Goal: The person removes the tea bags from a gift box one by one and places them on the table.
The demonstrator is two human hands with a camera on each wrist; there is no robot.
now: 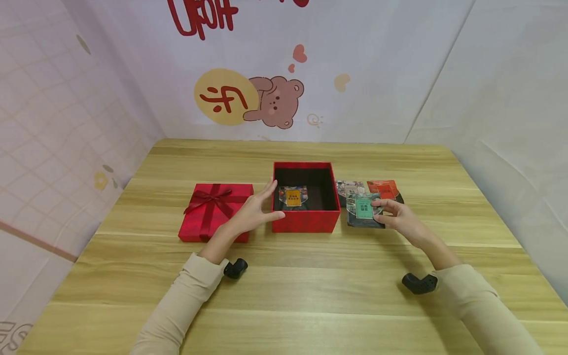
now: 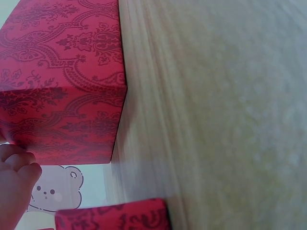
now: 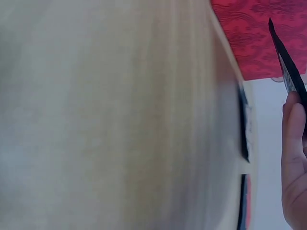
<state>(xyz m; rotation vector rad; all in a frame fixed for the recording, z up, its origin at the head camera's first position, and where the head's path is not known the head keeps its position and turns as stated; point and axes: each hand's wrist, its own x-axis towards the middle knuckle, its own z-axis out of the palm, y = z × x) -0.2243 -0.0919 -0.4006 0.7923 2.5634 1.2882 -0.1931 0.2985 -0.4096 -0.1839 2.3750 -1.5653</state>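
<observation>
Here the left hand [image 1: 253, 213] rests with straight fingers spread wide against the near-left corner of the open red box [image 1: 306, 222], which stands mid-worktop [image 1: 310, 296] with a yellow-labelled packet [image 1: 293, 197] inside. The right hand [image 1: 399, 217] has its grip pinched on a green-labelled packet [image 1: 364, 209], lifted at its near edge just right of the box. Two more packets [image 1: 368, 189] lie behind it. A ribboned red lid [image 1: 216, 209] lies left of the box.
</observation>
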